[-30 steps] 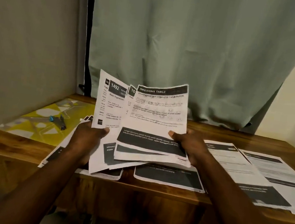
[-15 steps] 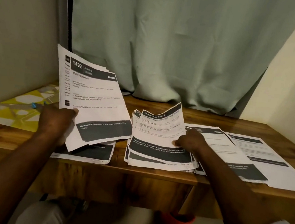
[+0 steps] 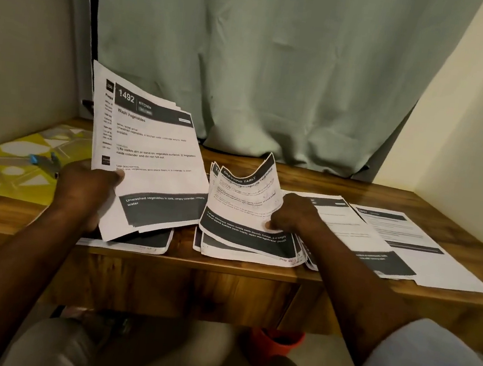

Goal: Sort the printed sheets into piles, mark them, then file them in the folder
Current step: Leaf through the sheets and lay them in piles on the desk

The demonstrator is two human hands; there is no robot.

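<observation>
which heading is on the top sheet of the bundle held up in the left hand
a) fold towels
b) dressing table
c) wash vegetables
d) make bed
c: the Wash Vegetables sheet that the left hand grips reads 1492 KITCHEN, Wash Vegetables. The DRESSING TABLE sheet is the one under the right hand.
</observation>
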